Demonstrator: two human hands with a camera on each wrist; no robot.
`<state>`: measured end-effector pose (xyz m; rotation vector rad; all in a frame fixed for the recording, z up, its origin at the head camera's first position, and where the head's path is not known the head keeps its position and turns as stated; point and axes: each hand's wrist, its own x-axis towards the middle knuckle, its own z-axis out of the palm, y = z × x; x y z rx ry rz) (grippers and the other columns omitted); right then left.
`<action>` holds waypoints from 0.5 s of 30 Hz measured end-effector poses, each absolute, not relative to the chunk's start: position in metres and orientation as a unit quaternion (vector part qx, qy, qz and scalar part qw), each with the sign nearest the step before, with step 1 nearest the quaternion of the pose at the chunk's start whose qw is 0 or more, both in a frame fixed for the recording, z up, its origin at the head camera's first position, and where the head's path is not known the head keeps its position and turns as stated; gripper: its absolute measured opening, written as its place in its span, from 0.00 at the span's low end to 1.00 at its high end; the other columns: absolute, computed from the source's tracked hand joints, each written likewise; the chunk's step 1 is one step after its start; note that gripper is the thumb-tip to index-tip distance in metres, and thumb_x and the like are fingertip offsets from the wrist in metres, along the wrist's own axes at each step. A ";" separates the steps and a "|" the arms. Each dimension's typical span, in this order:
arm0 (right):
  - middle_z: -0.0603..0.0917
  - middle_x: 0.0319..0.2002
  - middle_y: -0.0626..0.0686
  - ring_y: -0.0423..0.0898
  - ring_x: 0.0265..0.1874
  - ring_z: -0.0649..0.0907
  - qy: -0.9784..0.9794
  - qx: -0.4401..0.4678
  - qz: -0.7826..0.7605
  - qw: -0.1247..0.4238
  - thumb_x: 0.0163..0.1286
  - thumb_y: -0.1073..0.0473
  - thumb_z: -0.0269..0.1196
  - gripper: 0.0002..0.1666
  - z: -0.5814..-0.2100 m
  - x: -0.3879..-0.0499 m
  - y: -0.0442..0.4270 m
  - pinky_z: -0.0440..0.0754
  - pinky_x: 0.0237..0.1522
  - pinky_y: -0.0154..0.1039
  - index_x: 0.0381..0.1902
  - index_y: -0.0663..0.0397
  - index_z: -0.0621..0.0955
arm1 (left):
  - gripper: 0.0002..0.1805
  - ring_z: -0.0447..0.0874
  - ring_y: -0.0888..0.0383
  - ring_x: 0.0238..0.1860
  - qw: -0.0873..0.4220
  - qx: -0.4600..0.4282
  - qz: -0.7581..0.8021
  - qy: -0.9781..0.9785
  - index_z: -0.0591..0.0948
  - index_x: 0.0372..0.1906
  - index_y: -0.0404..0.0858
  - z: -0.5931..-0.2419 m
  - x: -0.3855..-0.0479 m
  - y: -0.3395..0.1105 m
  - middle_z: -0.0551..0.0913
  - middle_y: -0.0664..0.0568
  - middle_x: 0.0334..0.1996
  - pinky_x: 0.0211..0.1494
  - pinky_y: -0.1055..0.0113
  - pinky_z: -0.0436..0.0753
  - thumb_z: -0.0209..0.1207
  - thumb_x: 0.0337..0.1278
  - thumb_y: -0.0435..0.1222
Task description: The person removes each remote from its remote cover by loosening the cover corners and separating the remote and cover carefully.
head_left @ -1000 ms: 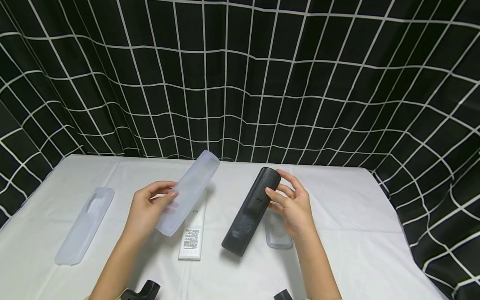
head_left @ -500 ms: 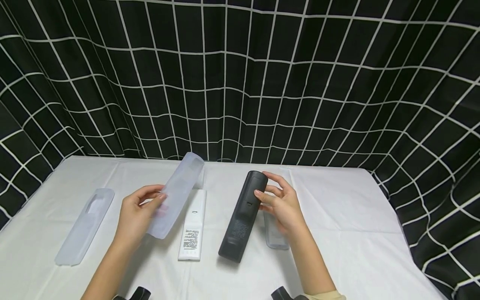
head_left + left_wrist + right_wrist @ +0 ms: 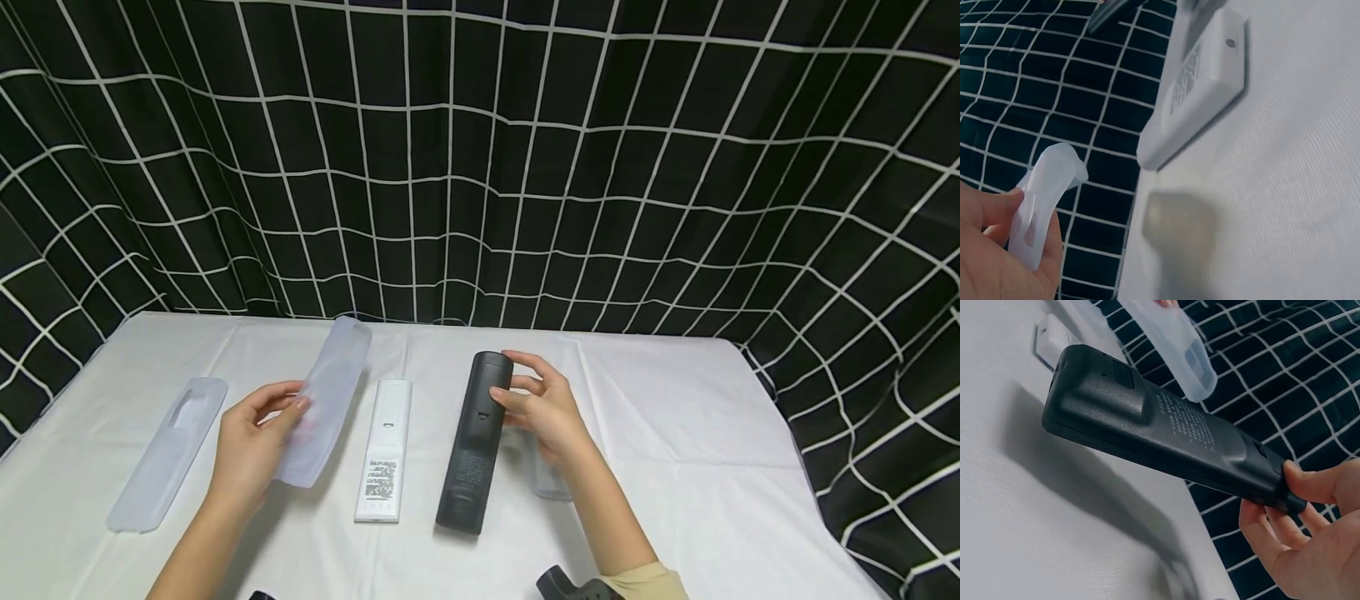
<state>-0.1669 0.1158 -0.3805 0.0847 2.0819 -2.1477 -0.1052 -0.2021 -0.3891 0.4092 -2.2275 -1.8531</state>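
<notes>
My left hand (image 3: 251,442) pinches a translucent silicone remote cover (image 3: 330,396) by its left edge, between thumb and fingers, tilted above the table. In the left wrist view the same cover (image 3: 1047,194) bends slightly in the grip. With thumb on the back and fingers behind, my right hand (image 3: 547,412) holds a black remote control (image 3: 474,450) near its far end. Its back, with printed text, faces up, and the right wrist view shows the remote (image 3: 1166,428) raised over its shadow. Between the hands a white remote (image 3: 384,450) lies back up on the table.
Another translucent cover (image 3: 168,454) lies at the left of the white-clothed table (image 3: 697,500). A clear case (image 3: 551,475) lies partly hidden behind my right hand and forearm. A black curtain with a white grid (image 3: 465,167) hangs behind the table.
Both hands have shifted left, carrying the silicone cover and the black remote. The black remote has turned more upright in the head view. The white remote is now fully uncovered from view.
</notes>
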 end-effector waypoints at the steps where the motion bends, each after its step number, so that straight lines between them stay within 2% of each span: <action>1: 0.88 0.38 0.49 0.42 0.31 0.88 0.695 0.029 -0.714 0.077 0.69 0.76 0.66 0.37 -0.381 -0.167 0.115 0.89 0.37 0.37 0.74 0.61 0.72 | 0.17 0.79 0.70 0.31 0.109 0.141 -0.629 -0.757 0.83 0.61 0.30 -0.390 -0.105 -0.203 0.83 0.72 0.30 0.34 0.76 0.80 0.64 0.72 0.30; 9: 0.88 0.44 0.58 0.44 0.32 0.88 0.718 0.020 -0.688 0.101 0.70 0.74 0.67 0.36 -0.386 -0.170 0.113 0.90 0.37 0.40 0.74 0.62 0.72 | 0.18 0.78 0.70 0.32 0.102 0.154 -0.617 -0.765 0.82 0.62 0.30 -0.396 -0.101 -0.213 0.83 0.72 0.31 0.32 0.75 0.78 0.64 0.72 0.31; 15: 0.87 0.49 0.64 0.45 0.32 0.88 0.724 0.014 -0.681 0.112 0.69 0.74 0.66 0.35 -0.394 -0.173 0.111 0.89 0.38 0.41 0.73 0.63 0.72 | 0.20 0.77 0.69 0.36 0.077 0.173 -0.606 -0.772 0.80 0.65 0.31 -0.403 -0.096 -0.223 0.83 0.69 0.36 0.36 0.74 0.79 0.63 0.75 0.34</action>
